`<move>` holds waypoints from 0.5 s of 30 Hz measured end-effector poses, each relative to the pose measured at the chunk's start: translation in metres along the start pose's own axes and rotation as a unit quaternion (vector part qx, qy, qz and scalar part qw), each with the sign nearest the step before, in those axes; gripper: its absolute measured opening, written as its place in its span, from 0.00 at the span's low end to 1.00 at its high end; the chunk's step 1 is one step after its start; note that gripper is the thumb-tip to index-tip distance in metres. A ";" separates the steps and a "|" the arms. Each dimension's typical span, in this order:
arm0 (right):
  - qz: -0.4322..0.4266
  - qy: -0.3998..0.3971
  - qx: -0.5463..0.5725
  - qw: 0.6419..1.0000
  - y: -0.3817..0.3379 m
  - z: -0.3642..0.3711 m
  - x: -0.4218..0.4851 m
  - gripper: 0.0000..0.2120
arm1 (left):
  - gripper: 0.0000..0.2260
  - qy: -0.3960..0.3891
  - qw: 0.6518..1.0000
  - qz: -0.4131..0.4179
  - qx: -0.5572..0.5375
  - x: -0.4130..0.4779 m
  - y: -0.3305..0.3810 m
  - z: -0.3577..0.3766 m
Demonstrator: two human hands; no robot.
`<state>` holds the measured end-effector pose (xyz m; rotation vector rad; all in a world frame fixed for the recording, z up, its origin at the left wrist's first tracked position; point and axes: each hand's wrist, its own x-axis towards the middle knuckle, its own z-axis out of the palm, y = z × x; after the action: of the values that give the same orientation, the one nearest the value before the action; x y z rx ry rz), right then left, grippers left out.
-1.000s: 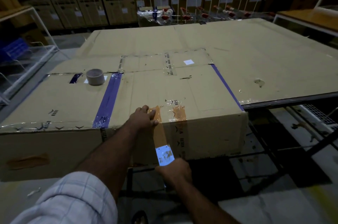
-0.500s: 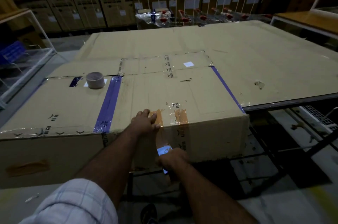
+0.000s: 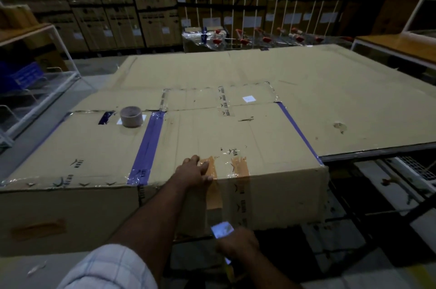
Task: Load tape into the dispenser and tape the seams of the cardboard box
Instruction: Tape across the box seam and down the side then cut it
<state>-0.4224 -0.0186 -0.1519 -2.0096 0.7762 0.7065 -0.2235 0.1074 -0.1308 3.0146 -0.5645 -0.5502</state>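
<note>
A broad counter (image 3: pixel 330 90) covered in flat cardboard sheets fills the middle of the view, its near right edge ending at a dark metal rail with open floor below. One large cardboard box (image 3: pixel 236 137) lies at the near edge, its front face dropping toward the person; its lower front corner is lost in shadow. Two purple tape bands cross the box top. Two brown tape strips wrap its front edge, side by side; the left brown strip (image 3: pixel 213 194) runs down the front face toward the right hand. One tape roll (image 3: pixel 131 116) stands on the box top, well left of the hands. The left hand (image 3: pixel 194 173) lies flat and open on the box's top edge, fingers pressing the strip. The right hand (image 3: pixel 237 245) is closed round a dispenser (image 3: pixel 222 230) below the box; only a pale glinting part shows, the rest hidden in the dark.
</note>
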 end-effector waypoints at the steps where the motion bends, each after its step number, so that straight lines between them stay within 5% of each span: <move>1: -0.019 -0.001 -0.002 1.000 -0.012 -0.007 0.000 0.21 | 0.31 -0.002 1.000 0.001 -0.004 0.000 -0.001 -0.001; 6: -0.054 -0.051 -0.067 0.995 -0.073 -0.052 -0.023 0.07 | 0.33 -0.005 1.000 0.001 -0.014 -0.004 -0.001 -0.001; 15: -0.048 -0.120 -0.172 0.977 -0.124 -0.111 -0.061 0.10 | 0.43 0.085 0.996 0.023 0.022 -0.017 0.000 0.009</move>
<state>-0.3491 -0.0421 0.0075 -2.1960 0.4335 1.0604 -0.2411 0.1139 -0.1331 3.0410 -0.6412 -0.2787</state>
